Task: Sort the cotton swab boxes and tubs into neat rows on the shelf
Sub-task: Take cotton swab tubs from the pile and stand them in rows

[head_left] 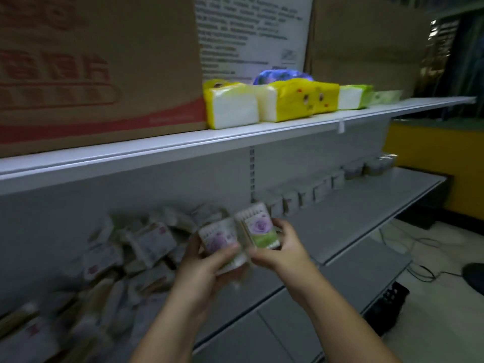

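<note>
Hands, left [207,268] and right [281,247], grip purple-rose-labelled tubs [218,241]; lettering blurred.

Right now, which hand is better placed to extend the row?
Likely right: right hand grips the right box, nearest the row; left hand, gripping the left box, is by the pile.

rose-print swab boxes [260,230]: two, side by side, above shelf [353,213] | box heap [136,247]: jumbled, left | box row [314,189]: back-right
</note>
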